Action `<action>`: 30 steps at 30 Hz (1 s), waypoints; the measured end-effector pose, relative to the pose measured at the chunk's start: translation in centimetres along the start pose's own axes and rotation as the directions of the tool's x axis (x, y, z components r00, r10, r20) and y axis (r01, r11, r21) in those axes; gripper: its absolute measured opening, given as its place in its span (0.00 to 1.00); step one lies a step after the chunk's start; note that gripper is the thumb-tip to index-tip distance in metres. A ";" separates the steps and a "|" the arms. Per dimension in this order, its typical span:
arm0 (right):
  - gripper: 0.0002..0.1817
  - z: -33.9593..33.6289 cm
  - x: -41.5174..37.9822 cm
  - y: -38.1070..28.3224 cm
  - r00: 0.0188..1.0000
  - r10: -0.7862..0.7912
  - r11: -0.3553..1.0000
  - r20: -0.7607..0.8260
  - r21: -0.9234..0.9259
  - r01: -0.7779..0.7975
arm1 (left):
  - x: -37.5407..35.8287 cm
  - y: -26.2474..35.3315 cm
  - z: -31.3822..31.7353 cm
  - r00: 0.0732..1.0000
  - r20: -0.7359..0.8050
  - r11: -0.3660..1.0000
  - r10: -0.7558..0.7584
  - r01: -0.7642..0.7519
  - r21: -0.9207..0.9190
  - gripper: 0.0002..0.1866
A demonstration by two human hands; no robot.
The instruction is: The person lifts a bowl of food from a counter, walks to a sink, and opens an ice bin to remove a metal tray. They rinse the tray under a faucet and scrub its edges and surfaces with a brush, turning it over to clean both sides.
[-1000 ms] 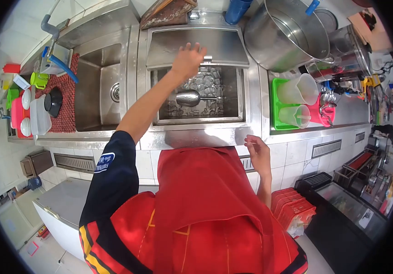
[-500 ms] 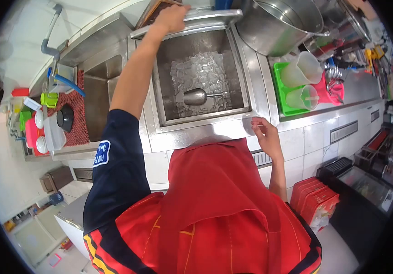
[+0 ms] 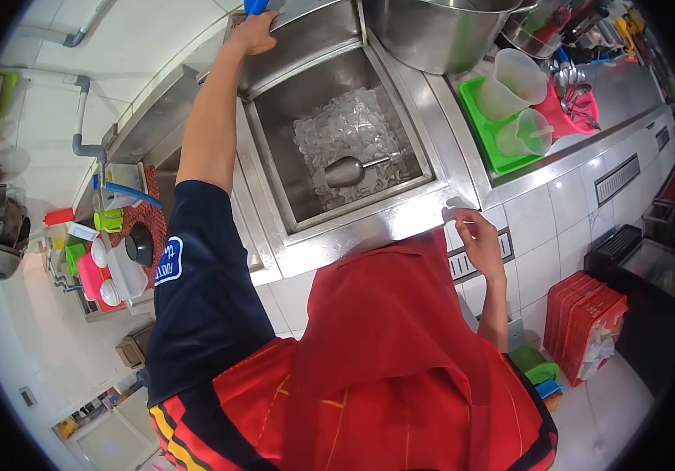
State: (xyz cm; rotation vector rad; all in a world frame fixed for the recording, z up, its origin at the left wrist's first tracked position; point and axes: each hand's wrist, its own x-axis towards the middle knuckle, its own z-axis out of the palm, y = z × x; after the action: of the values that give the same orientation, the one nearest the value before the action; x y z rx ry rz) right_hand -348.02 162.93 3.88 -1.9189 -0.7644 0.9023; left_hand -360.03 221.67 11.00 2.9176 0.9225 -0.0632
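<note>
Swung farther back, the steel lid (image 3: 306, 38) stands at the ice bin's (image 3: 276, 141) eleven o'clock against my left hand (image 3: 254, 34), grip unclear, my right hand (image 3: 479, 242) loosely curled, seemingly empty at four, metal scoop (image 3: 344, 172) toward six, so I judge opening nearly done, calling for gentle release.

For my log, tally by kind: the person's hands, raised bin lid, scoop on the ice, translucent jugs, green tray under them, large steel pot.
Hands (left hand, right hand): 2
Bin lid: 1
Scoop: 1
Translucent jugs: 2
Green tray: 1
Large steel pot: 1
Total: 8
</note>
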 end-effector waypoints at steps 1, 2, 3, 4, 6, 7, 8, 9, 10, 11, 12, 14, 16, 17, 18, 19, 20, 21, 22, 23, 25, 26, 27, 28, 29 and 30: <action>0.10 0.0 -0.1 0.1 1.000 -0.002 1.000 -0.007 -0.004 0.002 | 0.2 -0.1 0.1 1.000 0.005 1.000 -0.004 0.004 0.012 0.34; 0.10 -0.1 -0.3 0.3 1.000 -0.005 1.000 -0.013 -0.010 0.005 | 0.3 -0.2 0.2 1.000 0.010 1.000 -0.010 0.010 0.023 0.34; 0.11 -0.1 -0.4 0.4 1.000 0.016 0.999 -0.013 -0.033 -0.017 | 0.3 -0.1 0.0 1.000 0.013 0.999 -0.016 0.016 0.033 0.34; 0.12 -0.1 -0.6 0.6 1.000 0.025 0.999 -0.019 -0.040 -0.026 | 0.2 0.0 -0.1 1.000 0.003 0.999 -0.024 0.024 0.040 0.33; 0.12 -0.1 -1.0 0.8 0.999 0.040 0.998 -0.029 -0.056 -0.041 | -0.4 0.6 0.0 0.999 -0.020 0.998 -0.042 0.043 0.051 0.31; 0.13 -0.1 -1.2 1.0 0.999 0.049 0.997 -0.023 -0.060 -0.050 | -0.9 1.3 -0.4 0.999 -0.014 0.996 -0.047 0.048 0.074 0.30; 0.13 0.0 -1.4 1.4 0.998 0.058 0.996 -0.016 -0.064 -0.059 | -1.4 2.1 -0.8 0.999 -0.008 0.994 -0.054 0.054 0.096 0.28; 0.13 0.0 -1.5 1.7 0.998 0.066 0.995 -0.009 -0.070 -0.067 | -2.0 2.8 -1.0 0.998 -0.004 0.991 -0.062 0.062 0.117 0.27; 0.14 0.1 -1.6 1.9 0.998 0.068 0.995 -0.002 -0.075 -0.068 | -2.5 3.2 -0.9 0.998 -0.019 0.991 -0.059 0.061 0.121 0.26; 0.14 0.1 -1.7 2.0 0.998 0.069 0.995 0.007 -0.079 -0.068 | -2.9 3.6 -0.6 0.998 -0.034 0.990 -0.057 0.061 0.125 0.25; 0.14 0.2 -1.8 2.2 0.997 0.071 0.994 0.015 -0.084 -0.070 | -3.6 4.0 -0.2 0.997 -0.047 0.990 -0.056 0.061 0.129 0.24; 0.14 0.2 -1.8 2.2 0.997 0.071 0.993 0.018 -0.090 -0.069 | -5.5 5.4 0.6 0.986 -0.164 0.988 -0.033 0.057 0.145 0.22; 0.14 0.2 -1.8 2.0 0.998 0.064 0.993 0.019 -0.100 -0.062 | -7.2 7.2 1.0 0.981 -0.186 0.982 -0.062 0.093 0.166 0.22; 0.14 0.2 -1.6 1.5 0.995 0.099 0.990 0.033 -0.105 -0.095 | -7.8 7.5 1.4 0.975 -0.218 0.986 -0.040 0.074 0.151 0.21; 0.14 0.2 -1.5 1.3 0.995 0.092 0.990 0.036 -0.111 -0.088 | -8.2 7.7 2.1 0.968 -0.250 0.989 -0.018 0.053 0.136 0.21; 0.14 0.3 -1.4 1.2 0.996 0.086 0.990 0.038 -0.117 -0.081 | -8.6 7.8 2.7 0.959 -0.284 0.992 0.004 0.032 0.123 0.20; 0.15 0.3 -1.3 1.0 0.996 0.079 0.990 0.040 -0.123 -0.074 | -9.0 8.1 3.1 0.947 -0.322 0.992 0.019 0.021 0.121 0.20; 0.15 0.3 -1.2 0.8 0.997 0.069 0.990 0.036 -0.124 -0.064 | -9.3 8.4 3.4 0.932 -0.360 0.993 0.033 0.012 0.120 0.19; 0.15 0.3 -1.2 0.7 0.998 0.059 0.991 0.032 -0.126 -0.055 | -9.5 8.5 3.8 0.917 -0.397 0.993 0.046 0.002 0.120 0.18; 0.15 0.3 -1.1 0.6 0.998 0.048 0.991 0.029 -0.127 -0.044 | -9.6 8.6 4.5 0.890 -0.451 0.988 0.069 0.000 0.152 0.17; 0.15 0.3 -1.2 0.0 0.998 0.059 0.988 0.033 -0.145 -0.054 | -9.8 9.0 4.7 0.880 -0.473 0.987 0.049 0.031 0.159 0.16; 0.15 0.2 -1.2 -0.2 0.997 0.063 0.986 0.036 -0.154 -0.057 | -10.0 9.2 4.8 0.874 -0.484 0.985 0.039 0.047 0.164 0.15; 0.15 0.2 -1.3 -0.3 0.997 0.063 0.986 0.032 -0.159 -0.057 | -10.0 9.3 4.9 0.873 -0.486 0.983 0.037 0.056 0.176 0.14; 0.15 0.2 -1.4 -0.3 0.998 0.059 0.987 0.029 -0.154 -0.054 | -10.0 9.2 5.1 0.864 -0.502 0.984 0.036 0.057 0.168 0.15; 0.15 0.2 -1.6 -0.2 0.998 0.054 0.988 0.029 -0.150 -0.049 | -10.0 9.2 5.3 0.855 -0.518 0.985 0.033 0.059 0.160 0.15; 0.15 0.2 -1.7 -0.2 0.998 0.047 0.989 0.031 -0.145 -0.042 | -10.0 9.0 5.2 0.845 -0.535 0.986 0.028 0.065 0.154 0.15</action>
State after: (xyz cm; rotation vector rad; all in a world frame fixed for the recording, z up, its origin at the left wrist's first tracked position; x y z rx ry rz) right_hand -349.12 161.75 4.47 -2.0586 -0.8301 0.9312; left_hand -363.09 208.18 7.04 3.1363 1.0498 0.7524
